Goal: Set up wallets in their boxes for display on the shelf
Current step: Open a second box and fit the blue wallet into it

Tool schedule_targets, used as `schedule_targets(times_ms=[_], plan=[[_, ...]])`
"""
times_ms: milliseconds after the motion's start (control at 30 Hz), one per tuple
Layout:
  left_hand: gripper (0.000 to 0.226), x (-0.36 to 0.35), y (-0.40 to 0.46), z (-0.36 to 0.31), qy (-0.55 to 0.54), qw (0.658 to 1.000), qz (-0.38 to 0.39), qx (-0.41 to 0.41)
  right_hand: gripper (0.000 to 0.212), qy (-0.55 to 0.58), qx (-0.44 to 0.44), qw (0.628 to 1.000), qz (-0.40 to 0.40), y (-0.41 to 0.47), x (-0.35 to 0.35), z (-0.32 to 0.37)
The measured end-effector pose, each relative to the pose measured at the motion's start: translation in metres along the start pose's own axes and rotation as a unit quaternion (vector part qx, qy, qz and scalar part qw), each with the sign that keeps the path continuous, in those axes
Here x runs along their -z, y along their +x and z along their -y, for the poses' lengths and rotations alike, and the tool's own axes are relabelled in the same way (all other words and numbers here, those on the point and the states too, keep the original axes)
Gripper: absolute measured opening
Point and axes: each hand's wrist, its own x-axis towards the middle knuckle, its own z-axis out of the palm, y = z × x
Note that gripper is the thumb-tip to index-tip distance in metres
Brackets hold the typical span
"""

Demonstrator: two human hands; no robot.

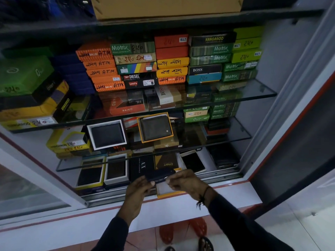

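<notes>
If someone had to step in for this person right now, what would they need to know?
Both hands hold one dark wallet: left hand at its left end, right hand at its right.
Directly beneath sits an open orange-rimmed box, apparently empty, at the cabinet's front edge.
Done: two wallets stand displayed in boxes on the middle glass shelf, one white-rimmed, one orange-rimmed.
Left: seat the held wallet in its box and place it on display.

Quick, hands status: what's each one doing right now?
Left hand: closed on the left end of the dark wallet.
Right hand: closed, pinching the same wallet's right end.
</notes>
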Motion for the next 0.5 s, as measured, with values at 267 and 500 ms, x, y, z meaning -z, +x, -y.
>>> schedule_targets(times_ms=[267,500], plan=[[0.045,0.006,0.001,0.019,-0.038,0.998,0.045,0.008,0.018,-0.157,0.107,0.973,-0.133,0.002,-0.049,-0.027],[0.031,0.030,0.004,0.010,-0.070,0.997,0.013,0.036,0.017,-0.247,0.103,0.956,-0.116,-0.004,0.006,0.011]])
